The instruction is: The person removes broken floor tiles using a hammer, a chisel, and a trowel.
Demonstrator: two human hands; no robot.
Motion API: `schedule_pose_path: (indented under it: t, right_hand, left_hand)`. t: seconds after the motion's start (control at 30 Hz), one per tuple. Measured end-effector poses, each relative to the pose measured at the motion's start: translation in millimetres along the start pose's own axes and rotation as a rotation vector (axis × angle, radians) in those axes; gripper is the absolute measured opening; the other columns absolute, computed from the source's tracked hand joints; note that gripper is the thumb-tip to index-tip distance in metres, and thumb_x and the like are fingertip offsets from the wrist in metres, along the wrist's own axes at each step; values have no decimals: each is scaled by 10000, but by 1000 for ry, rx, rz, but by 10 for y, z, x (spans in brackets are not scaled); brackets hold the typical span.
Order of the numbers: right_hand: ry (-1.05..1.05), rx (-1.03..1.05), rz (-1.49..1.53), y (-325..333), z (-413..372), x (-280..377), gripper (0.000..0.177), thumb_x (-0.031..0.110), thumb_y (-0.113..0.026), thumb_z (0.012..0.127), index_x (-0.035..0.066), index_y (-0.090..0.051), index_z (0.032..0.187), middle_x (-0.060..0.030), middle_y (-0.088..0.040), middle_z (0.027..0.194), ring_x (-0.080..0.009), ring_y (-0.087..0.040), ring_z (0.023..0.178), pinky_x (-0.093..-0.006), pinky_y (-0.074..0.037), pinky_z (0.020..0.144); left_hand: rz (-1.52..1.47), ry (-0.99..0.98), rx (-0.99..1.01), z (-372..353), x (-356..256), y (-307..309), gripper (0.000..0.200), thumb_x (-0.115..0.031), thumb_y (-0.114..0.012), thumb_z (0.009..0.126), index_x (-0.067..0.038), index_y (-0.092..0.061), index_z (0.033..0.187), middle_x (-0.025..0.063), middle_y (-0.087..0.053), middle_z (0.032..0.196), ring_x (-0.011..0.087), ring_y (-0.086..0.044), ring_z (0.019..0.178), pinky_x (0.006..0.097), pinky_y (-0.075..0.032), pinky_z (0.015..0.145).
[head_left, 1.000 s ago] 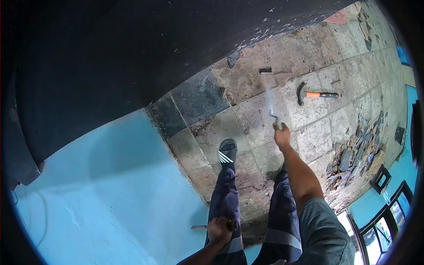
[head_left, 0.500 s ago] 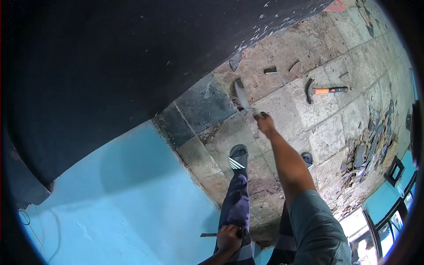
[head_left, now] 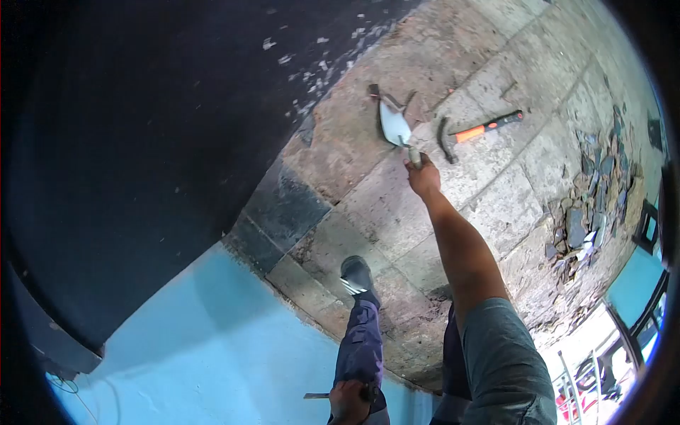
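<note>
My right hand (head_left: 423, 177) is closed on the handle of a trowel (head_left: 394, 125), its metal blade over the worn floor tiles. By the blade's far end lie a small dark piece (head_left: 374, 91) and a broken shard (head_left: 410, 101). A claw hammer (head_left: 487, 129) with an orange and black handle rests to the right of the trowel. Near my leg at the bottom, my left hand (head_left: 348, 402) is closed round a dark handle, and a thin flat bar (head_left: 316, 396) sticks out to its left; the tool's shape is partly hidden.
A dark wall (head_left: 142, 156) borders the floor at the upper left, a light blue wall (head_left: 212, 340) at the lower left. Dark slate tiles (head_left: 285, 205) lie by the dark wall. Broken pieces (head_left: 575, 227) are heaped at the right. My foot (head_left: 355, 274) stands on the floor.
The trowel has moved with my right hand away from the dark tiles' edge, toward the small dark piece and shard. The view has shifted, and the hammer appears closer to the trowel.
</note>
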State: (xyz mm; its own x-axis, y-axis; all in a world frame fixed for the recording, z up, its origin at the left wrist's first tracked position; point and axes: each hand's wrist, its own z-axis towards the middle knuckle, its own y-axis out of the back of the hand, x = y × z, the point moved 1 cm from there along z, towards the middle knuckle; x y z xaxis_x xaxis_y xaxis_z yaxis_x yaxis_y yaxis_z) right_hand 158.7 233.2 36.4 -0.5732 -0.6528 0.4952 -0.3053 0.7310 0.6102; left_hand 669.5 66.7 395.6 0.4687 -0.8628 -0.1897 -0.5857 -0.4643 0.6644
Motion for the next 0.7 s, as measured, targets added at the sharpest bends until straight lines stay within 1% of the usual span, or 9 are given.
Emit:
schedule_pose_path:
  t: [0.07, 0.2, 0.3, 0.33, 0.43, 0.47, 0.5, 0.57, 0.7]
  right_hand:
    - [3, 0, 28, 76, 101, -110, 555, 448, -644, 916, 93, -577, 1338, -236, -655, 1234, -411, -617, 1164, -474, -491, 968]
    - [-260, -288, 383, 588, -9, -91, 457, 389, -675, 918, 61, -639, 1232, -246, -693, 1099, -407, -659, 1037, -459, -495, 890]
    - [-28, -738, 571, 801, -135, -186, 397, 334, -677, 929, 55, -644, 1210, -226, -707, 1035, -405, -666, 979, -449, -504, 849]
    - [49, -711, 506, 918, -206, -177, 376, 287, -674, 936, 39, -637, 1215, -224, -706, 1038, -405, -666, 967, -432, -508, 835]
    - [11, -195, 415, 1062, -354, -108, 451, 337, -672, 924, 63, -625, 1279, -229, -700, 1080, -406, -667, 996, -444, -512, 864]
    - [48, -131, 332, 992, -328, -69, 460, 357, -667, 920, 81, -625, 1286, -230, -697, 1095, -402, -664, 1016, -448, -512, 881]
    - [88, -66, 250, 859, -279, -27, 470, 377, -661, 916, 99, -625, 1293, -231, -693, 1110, -397, -662, 1036, -453, -512, 897]
    - [169, 79, 153, 629, -191, 132, 480, 398, -658, 909, 116, -628, 1296, -236, -690, 1120, -400, -655, 1066, -462, -511, 918]
    - [196, 306, 26, 296, 255, 487, 481, 406, -643, 905, 131, -628, 1299, -224, -679, 1181, -400, -634, 1126, -467, -499, 959]
  left_hand:
    - [50, -1, 98, 367, -675, 743, 240, -317, -767, 729, -92, -687, 747, 93, -677, 798, 337, -649, 805, 473, -504, 669]
    - [63, -51, -74, 306, -627, 432, 230, -298, -776, 707, -95, -668, 699, 97, -668, 754, 344, -650, 770, 483, -508, 660]
    - [100, -90, -16, 400, -828, 583, 223, -283, -780, 696, -96, -657, 683, 100, -658, 727, 347, -647, 745, 485, -506, 650]
    - [109, -102, 5, 421, -894, 628, 221, -278, -781, 692, -97, -654, 677, 101, -655, 719, 348, -646, 736, 486, -505, 646]
    - [144, -88, 31, 432, -952, 627, 210, -253, -781, 684, -97, -642, 666, 101, -651, 711, 348, -641, 721, 487, -501, 639]
    - [157, -71, 31, 413, -936, 597, 205, -243, -781, 681, -97, -638, 664, 100, -650, 711, 347, -639, 718, 487, -499, 637]
    - [108, -44, 19, 331, -867, 516, 187, -249, -678, 789, -64, -660, 769, 125, -655, 783, 336, -636, 788, 478, -494, 724]
    - [16, 17, -8, 137, -681, 320, 351, -262, -473, 1004, 2, -703, 979, 174, -663, 927, 313, -631, 928, 459, -484, 896]
    - [-40, 144, 37, 97, -571, 179, 318, -268, -504, 995, -6, -676, 1049, 185, -635, 1050, 317, -592, 1032, 448, -465, 930]
